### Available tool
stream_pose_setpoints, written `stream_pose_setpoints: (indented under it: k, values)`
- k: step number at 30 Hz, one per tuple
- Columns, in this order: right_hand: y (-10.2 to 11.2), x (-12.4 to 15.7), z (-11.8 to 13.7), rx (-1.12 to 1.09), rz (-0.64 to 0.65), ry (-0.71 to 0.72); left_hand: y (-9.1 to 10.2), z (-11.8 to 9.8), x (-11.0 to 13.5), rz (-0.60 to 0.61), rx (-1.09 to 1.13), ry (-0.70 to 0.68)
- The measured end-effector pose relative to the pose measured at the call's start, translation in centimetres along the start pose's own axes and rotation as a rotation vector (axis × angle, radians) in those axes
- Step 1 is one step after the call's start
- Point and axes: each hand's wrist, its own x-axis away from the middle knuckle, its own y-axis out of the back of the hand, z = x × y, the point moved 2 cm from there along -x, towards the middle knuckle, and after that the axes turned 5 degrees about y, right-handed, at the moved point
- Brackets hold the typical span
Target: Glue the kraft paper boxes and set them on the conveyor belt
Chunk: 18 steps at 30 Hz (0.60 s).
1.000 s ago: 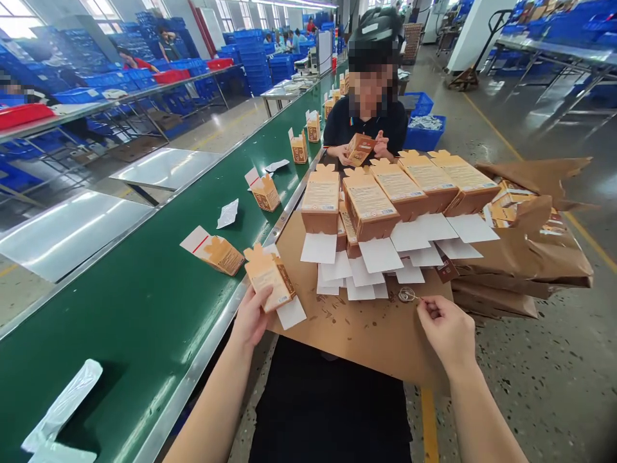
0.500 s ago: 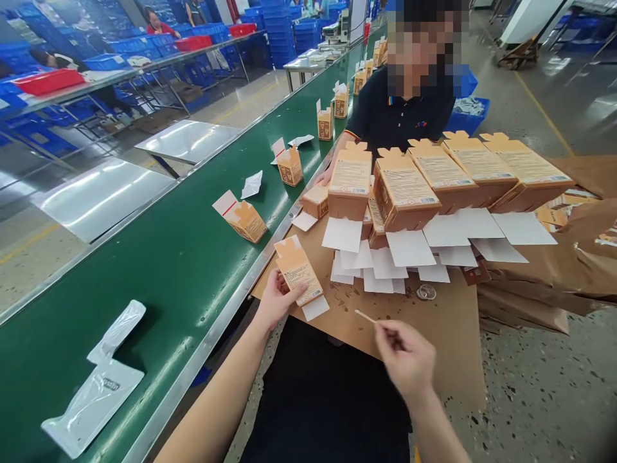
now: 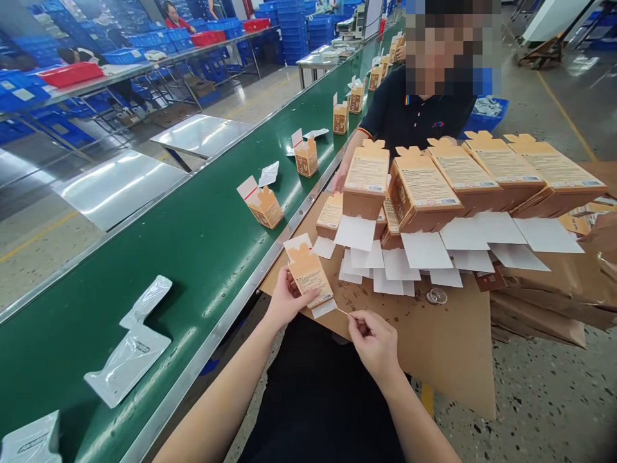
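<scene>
My left hand (image 3: 289, 297) is closed on a flattened orange carton (image 3: 308, 275), its printed side up and a white flap (image 3: 324, 308) at the near end. Pinched in my right hand (image 3: 375, 341) is a thin cotton swab (image 3: 341, 311), whose tip meets the edge of that white flap. A small clear round dish (image 3: 436, 296) lies on the brown cardboard work surface (image 3: 448, 347), to the right of my hands. Wet-looking spots mark the cardboard near it.
Stacked orange boxes (image 3: 427, 193) with white flaps hanging out stand beyond my hands. On the left, a green conveyor belt (image 3: 207, 251) carries open cartons (image 3: 264, 209) and silver pouches (image 3: 135, 354). A co-worker in a dark shirt (image 3: 414, 109) is behind the boxes.
My right hand has moved left, bringing the swab to the carton's white flap. The left hand still holds the carton. Another silver pouch has come into view at the belt's near end.
</scene>
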Motion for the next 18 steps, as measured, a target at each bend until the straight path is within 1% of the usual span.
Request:
stream_pose_setpoints:
  k: [4,9,12,16,18]
  values:
    - [2.6,1.2,-0.2,0.002,-0.085,-0.072,-0.5,0.8,1.3,-0.030,-0.120,-0.084]
    - [5.1,2.9,-0.2,0.003,-0.131,-0.150,-1.3,2.0,3.0,-0.057,-0.297,-0.137]
    - [5.7,3.5,0.2,-0.012,-0.140,-0.137,-1.7,2.3,3.3,-0.069,-0.369,-0.178]
    - [5.7,3.7,0.8,-0.035,-0.158,-0.113,-2.1,2.4,3.4,-0.058,-0.409,-0.214]
    - [5.5,3.6,0.9,-0.034,-0.161,-0.102,-1.6,2.2,3.3,-0.090,-0.402,-0.232]
